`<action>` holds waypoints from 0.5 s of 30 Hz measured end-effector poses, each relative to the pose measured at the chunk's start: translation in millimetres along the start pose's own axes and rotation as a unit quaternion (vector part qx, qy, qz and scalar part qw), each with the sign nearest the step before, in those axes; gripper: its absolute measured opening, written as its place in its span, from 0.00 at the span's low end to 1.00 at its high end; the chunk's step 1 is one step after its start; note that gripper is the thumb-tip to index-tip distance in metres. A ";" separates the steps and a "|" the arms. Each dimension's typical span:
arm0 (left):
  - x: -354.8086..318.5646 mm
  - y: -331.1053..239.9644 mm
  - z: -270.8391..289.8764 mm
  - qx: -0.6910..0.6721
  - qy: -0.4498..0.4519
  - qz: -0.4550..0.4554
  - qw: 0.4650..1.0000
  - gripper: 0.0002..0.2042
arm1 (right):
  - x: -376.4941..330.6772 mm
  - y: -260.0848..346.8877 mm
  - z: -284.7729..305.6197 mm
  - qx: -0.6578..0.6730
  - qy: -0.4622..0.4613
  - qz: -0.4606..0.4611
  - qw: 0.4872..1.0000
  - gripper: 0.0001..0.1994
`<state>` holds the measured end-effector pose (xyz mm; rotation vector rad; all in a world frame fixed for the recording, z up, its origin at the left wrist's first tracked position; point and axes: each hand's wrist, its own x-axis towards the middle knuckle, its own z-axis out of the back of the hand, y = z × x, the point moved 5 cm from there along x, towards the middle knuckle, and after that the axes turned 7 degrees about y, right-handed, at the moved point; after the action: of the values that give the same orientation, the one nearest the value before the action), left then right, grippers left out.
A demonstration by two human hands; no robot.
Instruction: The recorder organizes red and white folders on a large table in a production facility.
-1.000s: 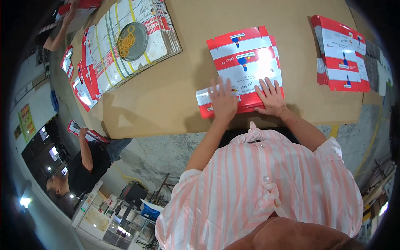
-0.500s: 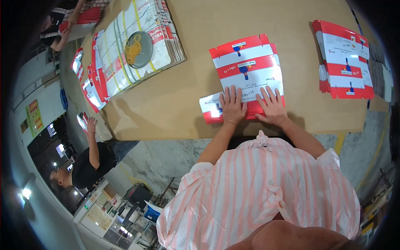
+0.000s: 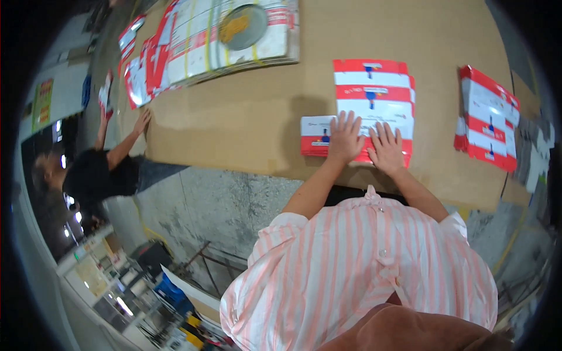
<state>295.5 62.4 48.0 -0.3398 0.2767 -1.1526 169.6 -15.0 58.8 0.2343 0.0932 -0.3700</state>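
In front of me on the brown-covered table lies a flat red-and-white printed carton (image 3: 374,96), with blue bottle shapes on its panels. A shorter red-and-white section (image 3: 315,130) juts out at its lower left. My left hand (image 3: 345,140) rests palm down, fingers spread, where that section meets the wider panels. Beside it, my right hand (image 3: 386,151) presses flat on the near right part of the carton, fingers apart. Neither hand is wrapped round anything. What lies under the palms is hidden.
At the right is a stack of similar flat cartons (image 3: 490,126). A strapped white bundle (image 3: 196,50) stands far left, bearing a round grey dish (image 3: 253,36) of yellow rubber bands. Loose red-and-white cartons (image 3: 139,82) lie beside it. A co-worker in black (image 3: 99,175) stands at the left edge.
The view has turned, shifting the table's contents. The carton now lies straighter before me, both hands still flat on it. The co-worker's one hand has come to the table edge.
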 end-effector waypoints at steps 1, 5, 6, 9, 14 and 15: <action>-5.5 0.9 3.4 -0.029 0.008 -0.006 1.000 0.29 | -0.1 5.7 -4.0 -0.005 0.009 -0.011 1.000 0.28; 14.7 12.9 40.3 -0.134 0.146 0.050 0.979 0.23 | -4.9 -13.0 -29.3 0.009 0.025 0.007 1.000 0.32; 1.6 15.6 42.2 0.016 0.006 0.069 0.997 0.22 | -0.6 -13.8 -30.3 0.025 0.087 -0.026 0.996 0.32; -26.7 43.8 33.3 0.046 0.009 0.142 0.989 0.27 | -11.2 -25.8 -49.2 -0.036 0.083 -0.030 0.995 0.33; -47.2 63.7 19.0 0.035 -0.011 0.137 0.990 0.32 | -6.0 -6.2 -31.6 -0.050 -0.054 0.045 0.996 0.33; -47.7 61.5 17.7 0.039 -0.029 0.121 0.991 0.32 | -9.6 -8.1 -30.9 -0.052 -0.051 0.049 0.996 0.33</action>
<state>335.7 131.0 41.4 -0.2628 0.2155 -0.9096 156.3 -11.4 28.4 0.1167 0.0008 -0.2786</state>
